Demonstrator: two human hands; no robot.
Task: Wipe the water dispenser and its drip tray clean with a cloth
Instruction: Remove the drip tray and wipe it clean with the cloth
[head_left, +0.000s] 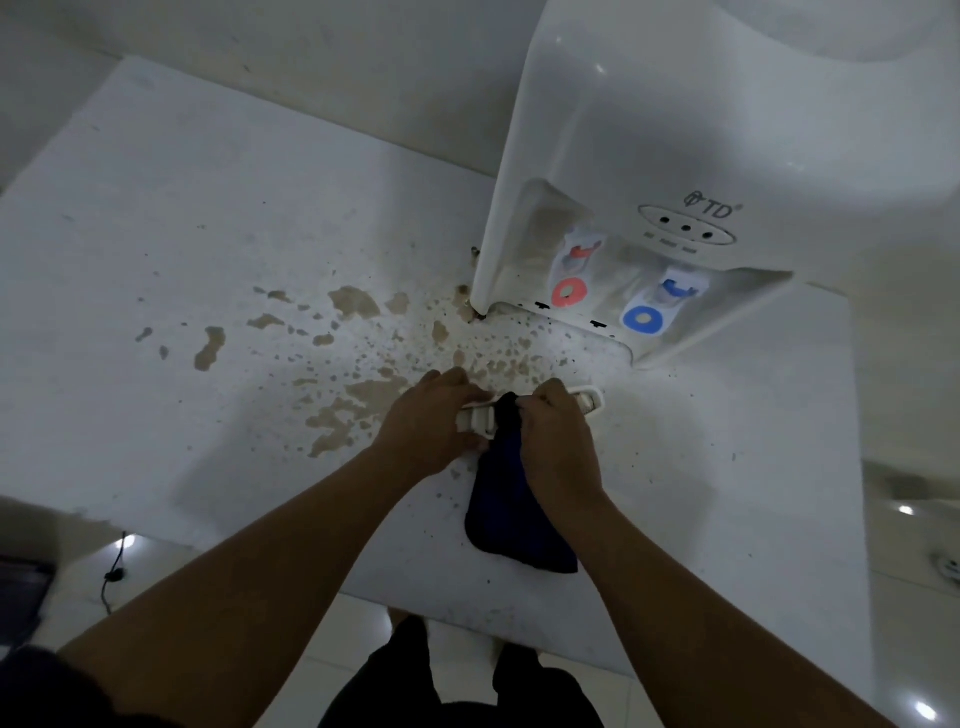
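Cloth (511, 499), dark blue and soft, hangs bunched in my right hand (558, 441), whose fingers pinch its top end against the white plastic drip tray (587, 402). My left hand (428, 426) grips the tray's other end, fingers curled over its edge. The tray lies on the white countertop (182, 234), out of the white plastic water dispenser (649, 156), which stands just behind with its red tap (569, 293) and blue tap (644, 317). Brown stains (353, 301) spatter the counter to the left.

The water dispenser (649, 156) stands at the upper right on the counter (182, 234). Below it, mid-frame, lies the drip tray (589, 402), with the cloth (511, 509) trailing toward the lower edge.
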